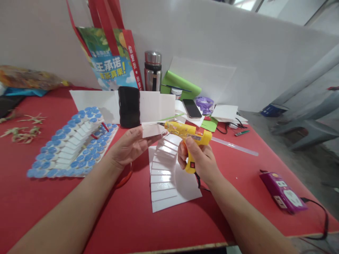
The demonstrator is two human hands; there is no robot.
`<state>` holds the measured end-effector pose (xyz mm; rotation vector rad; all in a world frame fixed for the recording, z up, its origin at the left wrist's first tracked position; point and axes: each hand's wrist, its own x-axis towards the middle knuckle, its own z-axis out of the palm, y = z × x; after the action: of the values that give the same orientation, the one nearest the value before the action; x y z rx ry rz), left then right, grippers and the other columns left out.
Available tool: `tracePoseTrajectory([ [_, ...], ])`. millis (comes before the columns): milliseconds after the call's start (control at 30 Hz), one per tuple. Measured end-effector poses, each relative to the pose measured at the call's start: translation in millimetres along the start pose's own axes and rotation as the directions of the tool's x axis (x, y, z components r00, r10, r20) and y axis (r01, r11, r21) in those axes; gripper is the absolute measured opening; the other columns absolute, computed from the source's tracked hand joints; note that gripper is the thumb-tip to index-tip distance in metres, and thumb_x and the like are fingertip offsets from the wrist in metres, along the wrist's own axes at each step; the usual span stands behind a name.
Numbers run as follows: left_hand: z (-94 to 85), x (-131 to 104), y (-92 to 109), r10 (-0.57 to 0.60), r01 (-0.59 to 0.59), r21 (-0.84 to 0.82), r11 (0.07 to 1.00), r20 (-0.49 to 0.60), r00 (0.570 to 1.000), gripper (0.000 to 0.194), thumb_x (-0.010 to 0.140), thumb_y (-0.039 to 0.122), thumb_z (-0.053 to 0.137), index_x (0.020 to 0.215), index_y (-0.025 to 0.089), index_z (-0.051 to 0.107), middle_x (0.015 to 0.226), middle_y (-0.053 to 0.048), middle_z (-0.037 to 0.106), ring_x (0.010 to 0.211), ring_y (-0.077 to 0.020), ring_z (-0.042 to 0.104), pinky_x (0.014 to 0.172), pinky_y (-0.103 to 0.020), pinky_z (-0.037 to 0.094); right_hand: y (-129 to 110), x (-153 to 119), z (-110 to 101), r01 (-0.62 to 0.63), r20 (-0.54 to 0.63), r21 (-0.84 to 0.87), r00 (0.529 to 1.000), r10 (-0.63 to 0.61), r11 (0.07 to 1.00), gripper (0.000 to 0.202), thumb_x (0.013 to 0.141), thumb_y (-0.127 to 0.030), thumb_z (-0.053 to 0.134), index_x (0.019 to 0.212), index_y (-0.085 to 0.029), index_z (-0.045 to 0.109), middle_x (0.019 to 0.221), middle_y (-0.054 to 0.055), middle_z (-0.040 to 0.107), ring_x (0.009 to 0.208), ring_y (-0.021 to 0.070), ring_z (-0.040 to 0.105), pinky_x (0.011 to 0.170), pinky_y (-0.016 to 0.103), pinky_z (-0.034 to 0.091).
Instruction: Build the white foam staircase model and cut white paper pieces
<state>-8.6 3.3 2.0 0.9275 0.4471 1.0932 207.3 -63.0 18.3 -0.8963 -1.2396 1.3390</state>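
Two hands engaged at the far end of the white stepped model (162, 186). Left hand (133, 145), left of the model: fingers pinching a small white card (150, 130), raised near that end. Right hand (198, 155), right of the model: wrapped around the yellow glue gun's (176, 129) handle, nozzle at the card; contact undeterminable.

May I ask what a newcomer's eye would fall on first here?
Probably the yellow glue gun in the right hand near the centre, its nozzle pointing at the white piece in the left hand. Next, perhaps, the blue-dotted model on the left of the red table, then the red-handled bag at the back.
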Motion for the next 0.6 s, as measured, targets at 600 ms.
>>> tracePoseTrajectory([
  [600,-4.0,-0.5,0.0,0.019,-0.02,-0.017,1.0,-0.055,0.998,0.063,0.076,0.053,0.088,0.122,0.011,0.078,0.135,-0.017,0.073,0.137,-0.0389,0.059,0.123,-0.047,0.043,-1.2,3.0,-1.7,0.001,-0.045,-0.001,0.999,-0.001,1.0,0.058,0.093,-0.065,0.066,0.06,-0.02,0.051,0.054,-0.005,0.046,0.041,0.0107,0.054,0.042,0.026,0.039],
])
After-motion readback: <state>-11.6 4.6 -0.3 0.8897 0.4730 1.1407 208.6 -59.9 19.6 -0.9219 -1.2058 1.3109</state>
